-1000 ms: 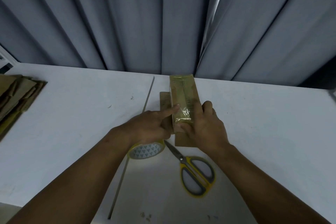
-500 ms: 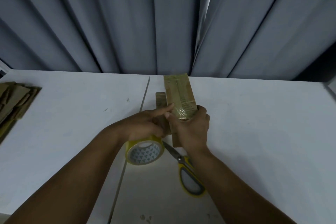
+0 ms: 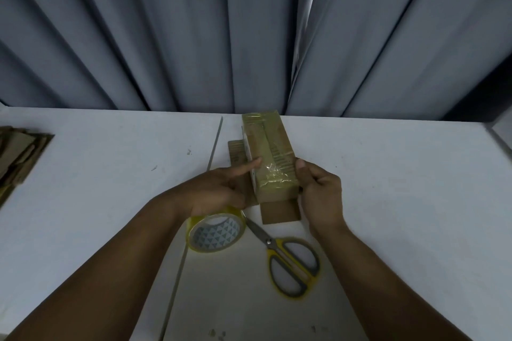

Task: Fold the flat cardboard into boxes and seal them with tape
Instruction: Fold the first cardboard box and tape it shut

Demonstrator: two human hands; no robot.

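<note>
Your right hand (image 3: 318, 191) curls round the near right edge of the box (image 3: 273, 152), steadying it so the straight index finger of your left hand (image 3: 219, 188) can press the tape strip (image 3: 274, 174) flat. The box sits between both hands.

The right hand (image 3: 318, 196) has slid off the near end of the taped box (image 3: 270, 158) and now sits against its right side, thumb tip on the upper edge, fingers curled. The flat cardboard (image 3: 279, 212) beneath that end is uncovered. The yellow scissors (image 3: 268, 242), half hidden by the forearm (image 3: 388, 271) a moment ago, show whole.
</note>
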